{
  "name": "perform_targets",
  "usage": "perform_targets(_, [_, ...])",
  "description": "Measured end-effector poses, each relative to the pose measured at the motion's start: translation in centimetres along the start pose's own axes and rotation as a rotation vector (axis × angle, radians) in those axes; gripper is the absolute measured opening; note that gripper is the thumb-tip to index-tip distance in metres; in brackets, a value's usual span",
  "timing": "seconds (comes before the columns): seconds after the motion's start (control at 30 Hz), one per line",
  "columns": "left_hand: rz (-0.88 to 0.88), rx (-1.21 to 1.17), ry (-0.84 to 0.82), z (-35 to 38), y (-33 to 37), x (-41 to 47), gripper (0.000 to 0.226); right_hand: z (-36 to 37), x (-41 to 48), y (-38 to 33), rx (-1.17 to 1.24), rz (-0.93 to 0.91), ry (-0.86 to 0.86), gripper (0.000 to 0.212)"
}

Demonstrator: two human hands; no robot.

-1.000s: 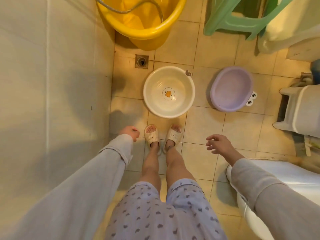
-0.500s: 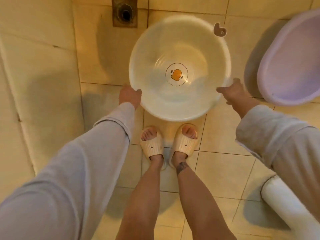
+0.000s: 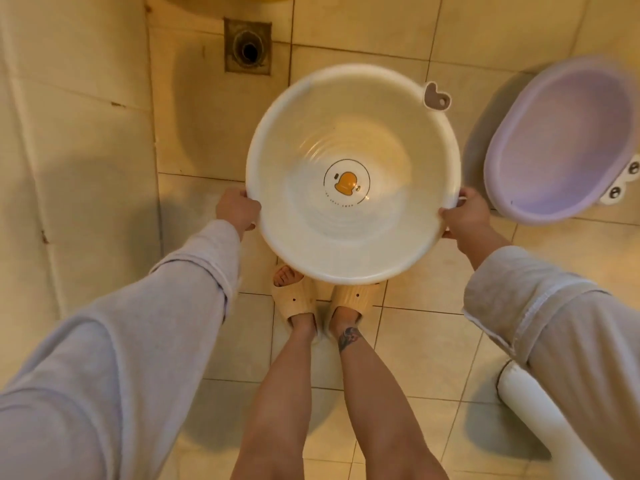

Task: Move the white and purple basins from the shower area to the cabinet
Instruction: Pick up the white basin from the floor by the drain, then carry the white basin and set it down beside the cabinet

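Observation:
The round white basin (image 3: 294, 140), with an orange duck picture in its bottom and a brown heart-shaped tab on its far rim, is held above the tiled floor, over my toes. My left hand (image 3: 237, 209) grips its left rim and my right hand (image 3: 464, 216) grips its right rim. The oval purple basin (image 3: 561, 140) leans tilted at the right, apart from the white one, with white eye-shaped tabs on its rim.
A square floor drain (image 3: 247, 46) lies beyond the white basin. A tiled wall (image 3: 69, 133) runs along the left. The white curved edge of a toilet (image 3: 540, 420) sits at the lower right. My slippered feet (image 3: 294, 299) stand under the basin.
I bent down from standing; both hands reached the white basin's rim, closed on it and lifted it off the floor toward me.

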State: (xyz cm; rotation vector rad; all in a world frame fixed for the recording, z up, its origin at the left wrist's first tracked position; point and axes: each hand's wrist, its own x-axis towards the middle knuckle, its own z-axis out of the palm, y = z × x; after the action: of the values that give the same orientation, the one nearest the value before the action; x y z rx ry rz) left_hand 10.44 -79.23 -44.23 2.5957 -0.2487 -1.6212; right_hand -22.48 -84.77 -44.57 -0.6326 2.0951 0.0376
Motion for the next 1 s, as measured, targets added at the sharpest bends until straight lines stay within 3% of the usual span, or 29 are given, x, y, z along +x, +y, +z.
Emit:
perform_targets(0.53, [0.008, -0.018, 0.009, -16.5, -6.3, -31.1, 0.033, -14.8, -30.5, 3.9, 0.135, 0.011, -0.128, 0.042])
perform_targets(0.63, [0.020, -0.070, 0.034, -17.3, -6.7, -35.0, 0.027, -17.3, -33.8, 4.8, 0.251, 0.033, -0.152, 0.042])
perform_targets(0.8, [0.036, -0.202, 0.079, -17.6, -7.6, -39.3, 0.043, -21.7, -36.6, 5.7, 0.442, -0.004, -0.256, 0.046])
perform_targets(0.93, [0.063, -0.262, 0.046, -17.3, -7.9, -41.5, 0.038, -24.1, -37.1, 5.6, 0.454, -0.069, -0.285, 0.049])
perform_targets(1.0, [0.091, -0.298, 0.044, -17.2, -7.4, -42.1, 0.026, -25.0, -37.4, 5.2, 0.461, -0.106, -0.283, 0.049])
